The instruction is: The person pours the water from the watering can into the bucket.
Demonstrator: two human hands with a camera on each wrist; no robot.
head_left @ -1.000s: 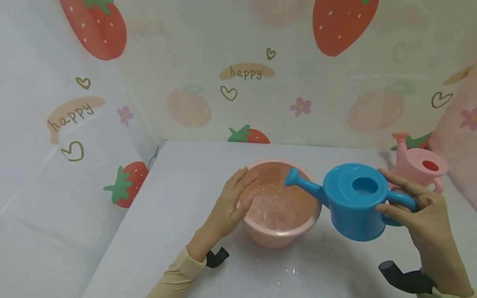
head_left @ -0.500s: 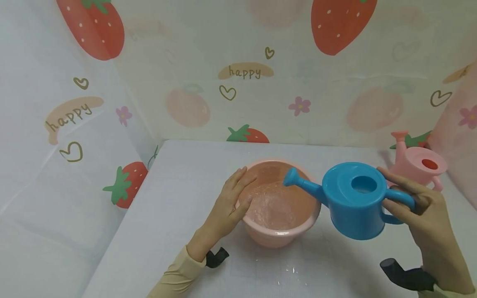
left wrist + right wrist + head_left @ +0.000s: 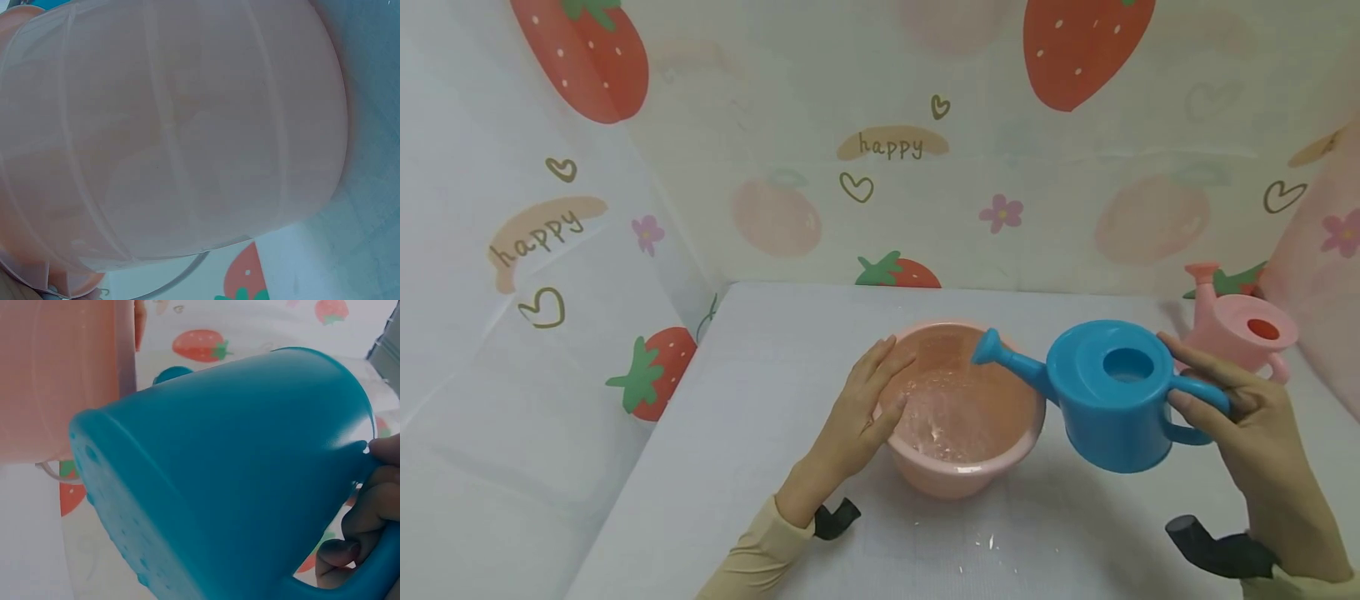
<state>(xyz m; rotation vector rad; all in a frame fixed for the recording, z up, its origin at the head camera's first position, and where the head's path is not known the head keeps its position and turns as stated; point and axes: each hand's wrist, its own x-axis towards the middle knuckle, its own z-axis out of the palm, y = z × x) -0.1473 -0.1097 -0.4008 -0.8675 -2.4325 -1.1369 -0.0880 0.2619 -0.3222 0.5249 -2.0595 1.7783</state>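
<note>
One right-hand grip (image 3: 1247,417), bare and curled round the looped handle (image 3: 1206,390), holds a glossy blue plastic watering can (image 3: 1112,425) aloft just right of a round pink plastic basin (image 3: 958,468), the spout (image 3: 1022,362) reaching over the basin's mouth. A left-hand grip (image 3: 853,421) rests on the basin's left rim, fingers extended. What looks like water (image 3: 943,417) shimmers inside the basin; droplets (image 3: 990,542) dot the white table (image 3: 760,375) in front of it. Behind and well right of the basin stands a small pink watering can (image 3: 1217,342).

The blue can's walls look thin and stiff, likely light when drained and hard to break; its fill cannot be told. Beads on its underside suggest slick plastic, so the handle is probably the surest hold, with a palm beneath the base if heavy.
</note>
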